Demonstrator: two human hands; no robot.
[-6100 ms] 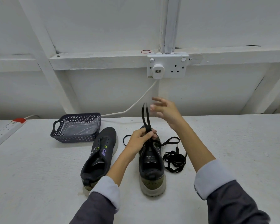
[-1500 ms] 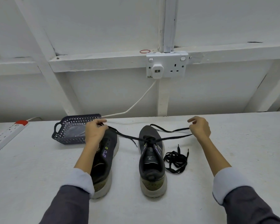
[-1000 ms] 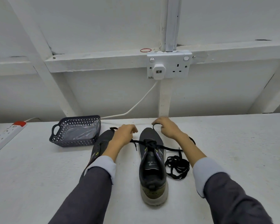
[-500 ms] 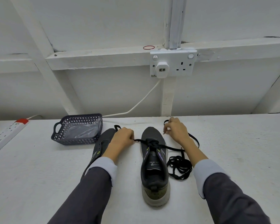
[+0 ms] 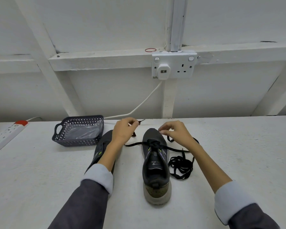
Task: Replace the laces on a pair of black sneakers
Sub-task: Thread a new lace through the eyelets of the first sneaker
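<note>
White-painted bench (image 5: 40,179) against a boarded white wall; wall socket (image 5: 174,66) above, perforated basket (image 5: 78,141) and power strip (image 5: 5,134) to the left.

- Right sneaker (image 5: 155,164): mid-bench, heel toward the wearer. Threaded lace (image 5: 177,148) crosses in a bunch at the tongue and trails out to both sides.
- Left sneaker (image 5: 104,146): just beside it, partly under the left forearm; no lace visible on it.
- Loose lace (image 5: 180,164): tangled heap on the bench, just right of the right sneaker.
- Hands: apart, near the toe. Left hand (image 5: 124,129) pinches one lace end, tip showing past the fingers. Right hand (image 5: 175,131) appears to pinch the other run between thumb and forefinger.
- Step, as judged: evening and tying off. Draw both ends to matching length, keep the lace flat and untwisted, hold tension at the crossing, and stay clear of the heap.
</note>
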